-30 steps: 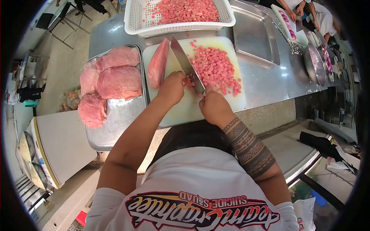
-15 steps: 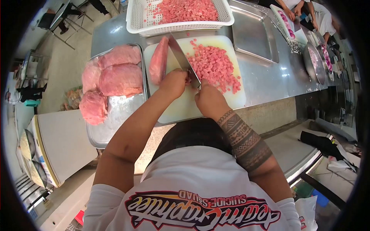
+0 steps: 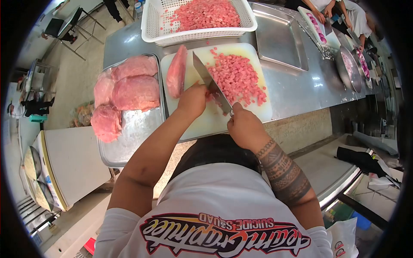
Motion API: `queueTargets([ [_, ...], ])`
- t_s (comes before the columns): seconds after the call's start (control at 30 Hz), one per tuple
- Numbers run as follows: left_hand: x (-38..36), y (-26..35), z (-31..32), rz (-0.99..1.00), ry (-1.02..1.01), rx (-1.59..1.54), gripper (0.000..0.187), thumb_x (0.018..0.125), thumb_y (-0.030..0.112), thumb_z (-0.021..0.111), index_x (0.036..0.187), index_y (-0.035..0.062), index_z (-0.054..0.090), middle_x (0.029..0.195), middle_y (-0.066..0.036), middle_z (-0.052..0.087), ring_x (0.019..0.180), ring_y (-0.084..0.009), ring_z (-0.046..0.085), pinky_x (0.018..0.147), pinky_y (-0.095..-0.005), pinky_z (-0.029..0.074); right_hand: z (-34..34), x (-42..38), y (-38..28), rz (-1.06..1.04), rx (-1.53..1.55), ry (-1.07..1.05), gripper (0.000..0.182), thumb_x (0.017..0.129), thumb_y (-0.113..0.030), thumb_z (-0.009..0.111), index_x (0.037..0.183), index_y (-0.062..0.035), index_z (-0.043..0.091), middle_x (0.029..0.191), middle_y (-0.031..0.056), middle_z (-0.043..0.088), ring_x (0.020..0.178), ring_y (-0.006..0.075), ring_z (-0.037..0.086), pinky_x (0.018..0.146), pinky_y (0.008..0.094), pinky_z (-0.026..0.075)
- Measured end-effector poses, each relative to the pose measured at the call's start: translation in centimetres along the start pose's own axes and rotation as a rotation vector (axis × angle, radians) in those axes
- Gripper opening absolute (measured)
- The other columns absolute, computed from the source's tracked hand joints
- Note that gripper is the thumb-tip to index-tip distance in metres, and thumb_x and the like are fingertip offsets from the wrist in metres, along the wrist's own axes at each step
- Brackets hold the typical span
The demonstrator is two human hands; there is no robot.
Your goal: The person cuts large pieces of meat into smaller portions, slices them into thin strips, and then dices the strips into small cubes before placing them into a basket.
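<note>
My right hand [image 3: 246, 125] grips the handle of a cleaver-like knife [image 3: 211, 81], its broad blade slanting up and left over the white cutting board [image 3: 200, 120]. Curled fingers of my left hand [image 3: 193, 99] are close against the blade's left side, on a small piece of meat [image 3: 209, 96] that is mostly hidden. Above that hand, a long chunk of raw pink meat [image 3: 177, 71] lies along the board's left side. Diced meat [image 3: 237, 76] is heaped on the board to the right of the blade.
Left of the board, a metal tray [image 3: 135, 129] holds several large meat pieces [image 3: 135, 92]. A white basket [image 3: 198, 38] of diced meat stands behind, beside a steel pan [image 3: 279, 56]. At far right, another person's hands [image 3: 329, 10] work near sliced onions [image 3: 316, 26] and metal bowls [image 3: 349, 69].
My right hand has drawn the knife down and to the right, toward my body. My left hand has shifted slightly and stays beside the blade.
</note>
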State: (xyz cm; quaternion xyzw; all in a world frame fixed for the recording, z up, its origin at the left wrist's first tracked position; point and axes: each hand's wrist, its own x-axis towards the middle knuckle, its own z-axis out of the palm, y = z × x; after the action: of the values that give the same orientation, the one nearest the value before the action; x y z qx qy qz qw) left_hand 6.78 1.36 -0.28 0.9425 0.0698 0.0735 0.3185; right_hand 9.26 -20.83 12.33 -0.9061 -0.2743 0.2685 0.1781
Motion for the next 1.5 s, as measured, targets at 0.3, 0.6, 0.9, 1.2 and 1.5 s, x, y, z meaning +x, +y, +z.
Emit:
queueTargets([
  [0.3,0.9,1.2,-2.0,-0.036,-0.210,0.073,0.011,0.091,0.008,0.063,0.095,0.0016,0.071,0.105,-0.023,0.072,0.101,-0.0415,0.072,0.087,-0.0510,0.058,3.5,4.7,-0.2,-0.040,0.141,0.093,0.032,0.094,-0.013,0.060,0.116,0.0110,0.054,0.092,0.0340,0.070,0.093,0.0507,0.070,0.083,0.0586,0.055],
  [0.6,1.0,0.2,-1.0,-0.008,-0.112,0.095,0.016,0.087,0.005,0.064,0.095,0.0011,0.077,0.098,-0.025,0.073,0.095,-0.0440,0.072,0.084,-0.0528,0.057,1.2,1.4,-0.4,-0.001,0.072,0.044,0.032,0.095,-0.016,0.058,0.116,0.0091,0.055,0.097,0.0340,0.072,0.095,0.0498,0.072,0.086,0.0573,0.057],
  [0.9,1.0,0.7,-1.6,0.041,-0.150,0.132,0.009,0.087,0.006,0.065,0.090,0.0022,0.073,0.097,-0.023,0.072,0.092,-0.0433,0.071,0.082,-0.0533,0.056,4.6,6.1,0.2,-0.075,0.212,0.194,0.032,0.097,-0.016,0.060,0.111,0.0117,0.054,0.089,0.0368,0.069,0.090,0.0519,0.070,0.082,0.0572,0.056],
  [1.2,-0.9,-0.6,-2.6,-0.003,-0.161,0.149,0.010,0.089,0.010,0.072,0.091,0.0006,0.072,0.096,-0.022,0.073,0.095,-0.0425,0.071,0.084,-0.0522,0.055,3.5,3.1,1.6,0.014,0.214,0.119,0.034,0.096,-0.016,0.058,0.119,0.0075,0.055,0.098,0.0338,0.071,0.097,0.0495,0.071,0.088,0.0570,0.056],
  [1.5,-0.9,0.6,-1.5,-0.003,-0.115,0.152,0.013,0.094,0.013,0.064,0.091,0.0029,0.072,0.101,-0.023,0.070,0.096,-0.0426,0.071,0.086,-0.0522,0.057,-0.2,-1.2,-0.8,-0.037,0.134,-0.011,0.034,0.094,-0.012,0.058,0.117,0.0115,0.051,0.097,0.0332,0.072,0.095,0.0503,0.071,0.086,0.0578,0.056],
])
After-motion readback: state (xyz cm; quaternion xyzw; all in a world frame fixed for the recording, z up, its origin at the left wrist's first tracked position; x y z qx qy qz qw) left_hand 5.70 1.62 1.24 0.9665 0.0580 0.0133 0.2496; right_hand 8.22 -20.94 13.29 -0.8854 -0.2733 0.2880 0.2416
